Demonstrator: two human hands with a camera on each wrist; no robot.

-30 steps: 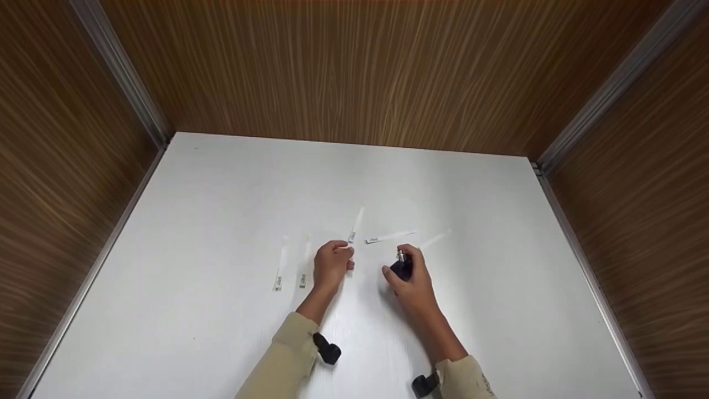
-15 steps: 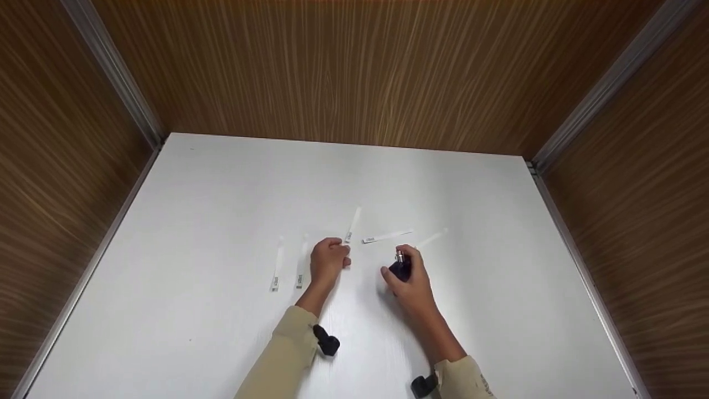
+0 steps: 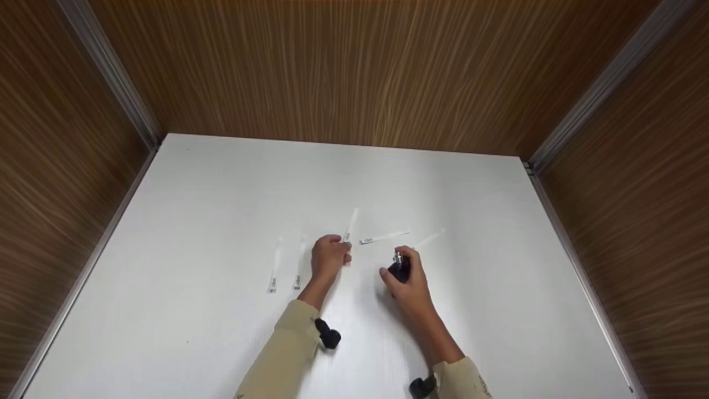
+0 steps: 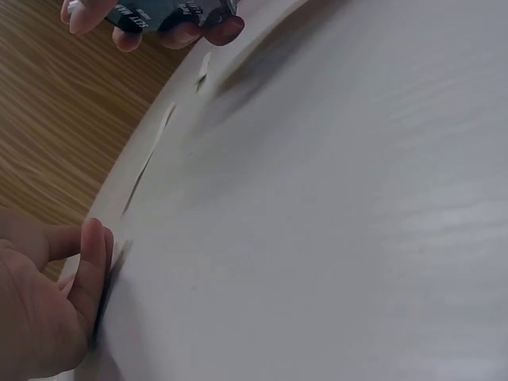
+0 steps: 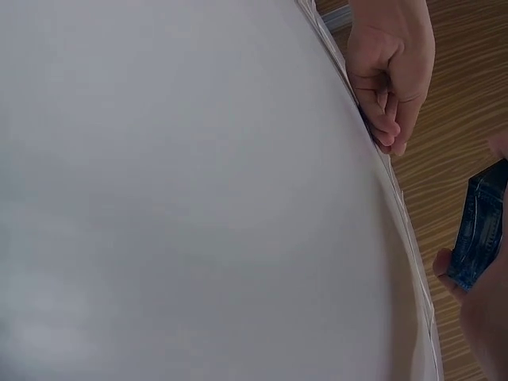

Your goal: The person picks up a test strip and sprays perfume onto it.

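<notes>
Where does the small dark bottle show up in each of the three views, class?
Head view: the dark bottle sits just right of centre, held in the right hand.
Left wrist view: the bottle is at the top edge, left of centre, held by fingers.
Right wrist view: the bottle is at the right edge, below the middle.
Shared landmark: the white table, seen in all three.

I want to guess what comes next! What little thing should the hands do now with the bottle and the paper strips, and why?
Probably the left hand should pinch up the paper strip at its fingertips. That strip's near end lies right by the fingers, flat on the white table, while the right hand holds the small dark bottle with its silver top uncovered.
</notes>
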